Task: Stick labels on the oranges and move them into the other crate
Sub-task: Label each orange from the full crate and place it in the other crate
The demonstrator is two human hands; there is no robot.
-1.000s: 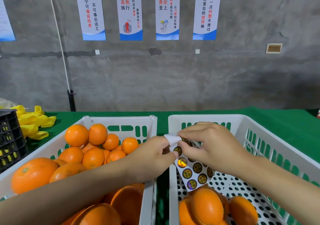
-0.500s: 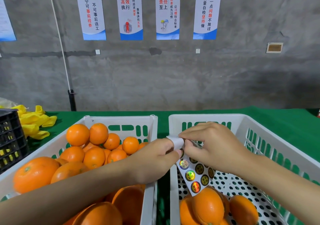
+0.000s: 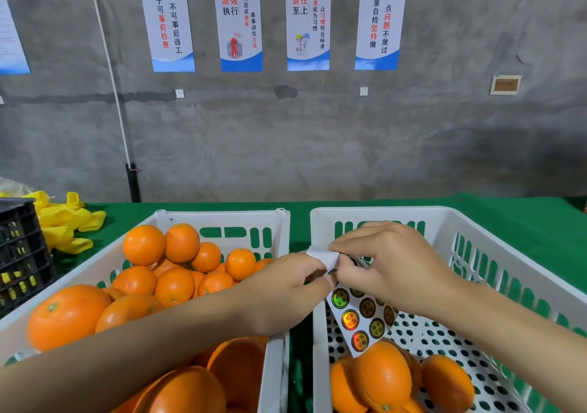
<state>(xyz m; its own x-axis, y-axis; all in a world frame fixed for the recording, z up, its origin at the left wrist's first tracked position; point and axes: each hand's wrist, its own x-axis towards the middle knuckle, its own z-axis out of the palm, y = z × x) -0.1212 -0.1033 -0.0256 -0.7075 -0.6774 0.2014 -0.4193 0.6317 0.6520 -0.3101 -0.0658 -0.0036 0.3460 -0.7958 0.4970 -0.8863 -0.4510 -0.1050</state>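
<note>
A white sheet of round shiny labels [image 3: 362, 317] hangs over the right white crate [image 3: 495, 247]. My left hand [image 3: 282, 292] pinches the sheet's folded top edge. My right hand [image 3: 390, 263] pinches at the sheet's top beside it, fingertips almost touching the left ones. The left white crate [image 3: 104, 263] is piled with several oranges [image 3: 174, 285]. A few oranges [image 3: 384, 377] lie in the near corner of the right crate, just under the sheet.
Green cloth [image 3: 524, 222] covers the table. A black crate [image 3: 19, 253] stands at the far left, with yellow foam fruit nets [image 3: 63, 225] behind it. A grey concrete wall with posters rises behind the table.
The label sheet has swung slightly down and right, and both hands have shifted a little at its top edge. The crates and oranges have not moved.
</note>
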